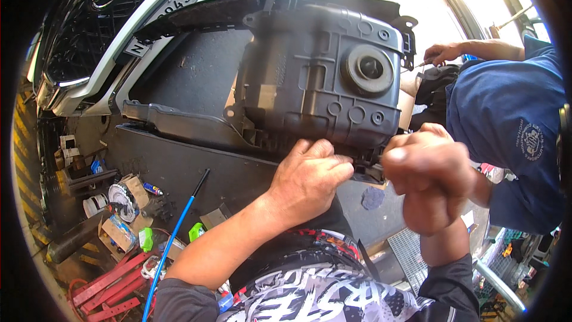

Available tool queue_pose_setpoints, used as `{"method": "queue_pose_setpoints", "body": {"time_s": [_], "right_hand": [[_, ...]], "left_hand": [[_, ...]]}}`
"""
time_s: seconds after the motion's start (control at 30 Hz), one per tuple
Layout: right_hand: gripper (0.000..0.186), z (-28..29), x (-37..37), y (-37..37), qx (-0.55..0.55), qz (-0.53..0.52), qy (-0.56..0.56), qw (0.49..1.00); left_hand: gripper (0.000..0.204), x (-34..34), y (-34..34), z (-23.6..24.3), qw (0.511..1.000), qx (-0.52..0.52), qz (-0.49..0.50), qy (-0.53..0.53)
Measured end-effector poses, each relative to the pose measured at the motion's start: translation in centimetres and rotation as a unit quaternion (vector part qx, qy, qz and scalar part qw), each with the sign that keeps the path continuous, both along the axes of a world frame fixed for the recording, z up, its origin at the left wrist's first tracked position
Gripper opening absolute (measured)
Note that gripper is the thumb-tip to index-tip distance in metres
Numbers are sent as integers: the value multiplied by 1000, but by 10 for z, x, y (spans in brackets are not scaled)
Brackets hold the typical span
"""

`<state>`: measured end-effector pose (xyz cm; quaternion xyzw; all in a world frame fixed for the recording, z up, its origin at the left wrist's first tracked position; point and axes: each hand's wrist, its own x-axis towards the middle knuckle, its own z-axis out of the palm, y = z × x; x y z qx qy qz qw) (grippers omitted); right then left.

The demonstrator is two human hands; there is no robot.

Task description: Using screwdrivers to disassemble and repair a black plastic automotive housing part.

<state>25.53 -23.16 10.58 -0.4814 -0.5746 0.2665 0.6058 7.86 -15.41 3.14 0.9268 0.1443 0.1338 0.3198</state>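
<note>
A large black plastic housing [286,77] with a round port [369,69] fills the middle of the head view. Long black arms of the moulding reach from it toward the left. My left hand [313,173] is closed on the housing's near edge, fingers curled over the rim. Close to the camera, my right hand [426,170] is a closed fist beside the housing's near right corner. It looks slightly blurred, and whatever its fingers grip is hidden.
A co-worker in a blue shirt [506,119] is at the right, one hand [442,53] beyond the housing. A white vehicle's front [101,77] stands at the upper left. Lower left are a blue pole [179,226], red metal bars [113,286] and assorted parts. A metal grating [408,256] lies lower right.
</note>
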Motion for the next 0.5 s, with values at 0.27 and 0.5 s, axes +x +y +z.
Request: {"method": "queue_pose_setpoints", "body": {"time_s": [0.27, 0.5], "right_hand": [[24, -15, -8, -29, 38, -51, 7, 998], [24, -17, -21, -32, 53, -63, 31, 996]], "left_hand": [[9, 2, -1, -6, 1000, -1, 3, -27], [9, 4, 0, -2, 1000, -8, -1, -12]]}}
